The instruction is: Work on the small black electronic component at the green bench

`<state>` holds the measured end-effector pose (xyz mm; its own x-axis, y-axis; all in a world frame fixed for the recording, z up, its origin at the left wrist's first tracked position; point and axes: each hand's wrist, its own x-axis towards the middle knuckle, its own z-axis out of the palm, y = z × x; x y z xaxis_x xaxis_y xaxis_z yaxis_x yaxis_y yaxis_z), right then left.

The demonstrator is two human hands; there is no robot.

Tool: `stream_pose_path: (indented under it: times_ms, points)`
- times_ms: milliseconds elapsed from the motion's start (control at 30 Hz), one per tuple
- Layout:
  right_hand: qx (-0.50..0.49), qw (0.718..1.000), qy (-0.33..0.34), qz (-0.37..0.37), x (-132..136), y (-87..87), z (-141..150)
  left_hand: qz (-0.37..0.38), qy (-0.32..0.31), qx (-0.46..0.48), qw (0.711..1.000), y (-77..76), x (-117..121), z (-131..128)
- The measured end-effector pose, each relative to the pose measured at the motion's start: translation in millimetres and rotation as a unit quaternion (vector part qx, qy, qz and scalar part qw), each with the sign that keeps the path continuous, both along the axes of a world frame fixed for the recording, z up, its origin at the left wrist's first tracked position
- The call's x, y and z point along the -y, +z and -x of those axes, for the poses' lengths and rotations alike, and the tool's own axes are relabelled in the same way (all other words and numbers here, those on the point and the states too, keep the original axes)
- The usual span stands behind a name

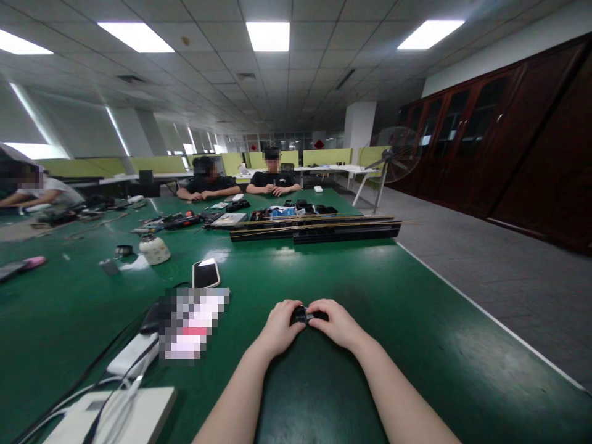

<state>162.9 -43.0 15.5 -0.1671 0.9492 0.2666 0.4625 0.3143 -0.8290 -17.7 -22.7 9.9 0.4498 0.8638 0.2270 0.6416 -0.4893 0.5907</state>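
Observation:
Just above the green tabletop, or resting on it, is a small black part with a shiny grey piece on it; its exact kind is too small to make out. My left hand grips its left side, thumb in front and fingers curled behind. From the right, my right hand closes on the same part, its thumb and fingertips meeting near the middle. Fingers cover much of the part's outline. Both forearms reach in from the bottom edge.
Left of my hands lie a phone, a blurred-out packet, cables and a white box. A patterned jar stands beyond. Long black rails with thin rods cross the table ahead. Several people sit around the far and left sides.

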Motion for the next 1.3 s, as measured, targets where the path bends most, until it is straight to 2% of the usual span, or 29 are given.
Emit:
stream_pose_path:
  times_ms: [267, 1300]
  points:
    - [0.041, 0.999, -0.001, -0.002, 3, 0.5, -1, -0.005, 0.003, -0.002, 1.000, -1.4, 0, -1]
    - [0.075, 0.996, -0.020, 0.046, 6, 9.2, 2, -0.008, -0.002, 0.012, 1.000, -4.9, -2, 1]
